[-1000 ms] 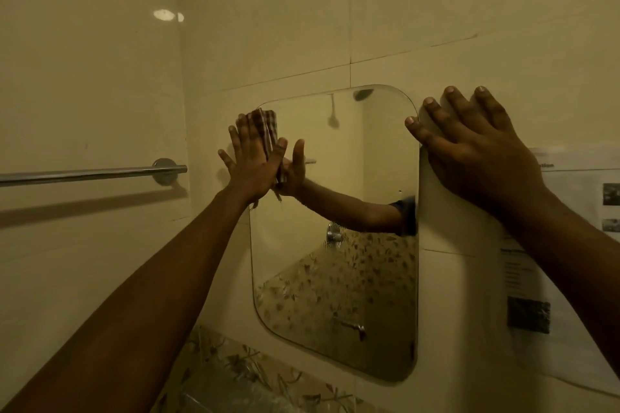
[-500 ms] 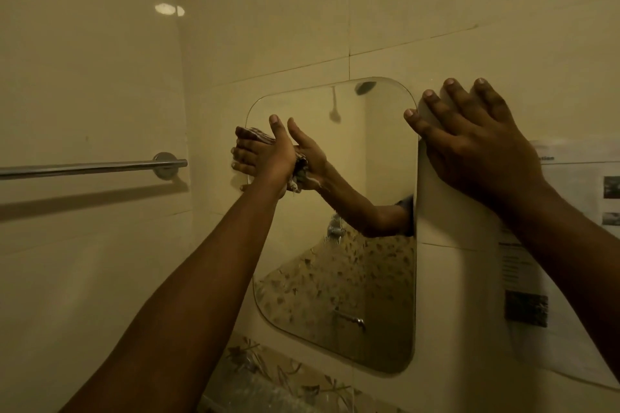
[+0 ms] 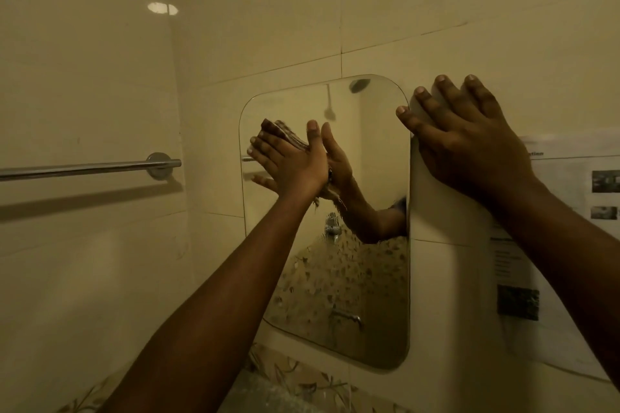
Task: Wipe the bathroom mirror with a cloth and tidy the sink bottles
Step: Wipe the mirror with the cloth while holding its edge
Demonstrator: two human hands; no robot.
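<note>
Head view: the left hand is pressing a folded brown checked cloth flat against the frameless rounded-corner wall mirror. Its fingers are straight and its thumb is pointing to 12 o'clock, so nothing is curling round the cloth and palm pressure alone is pinning it. The cloth is sitting at about 10 o'clock on the glass, near the left edge, with frayed threads dangling at 5 o'clock of the hand. The right hand is lying flat with fingers extended on the cream tiled wall at 2 o'clock of the mirror, fingertips at its right edge, holding nothing and likely bracing. A chrome towel rail is running off at 9 o'clock and a printed paper notice is hanging at 3 o'clock. No sink bottles are showing, so the tidying is probably coming later. The step in hand is looking like wiping the upper left. Doing it well is calling for even pressure and overlapping passes toward 3 o'clock, then down to 6 o'clock. The thumb could be pinning the cloth against slipping, the threads could be tucked in, and the right fingertips are best held off the glass.
</note>
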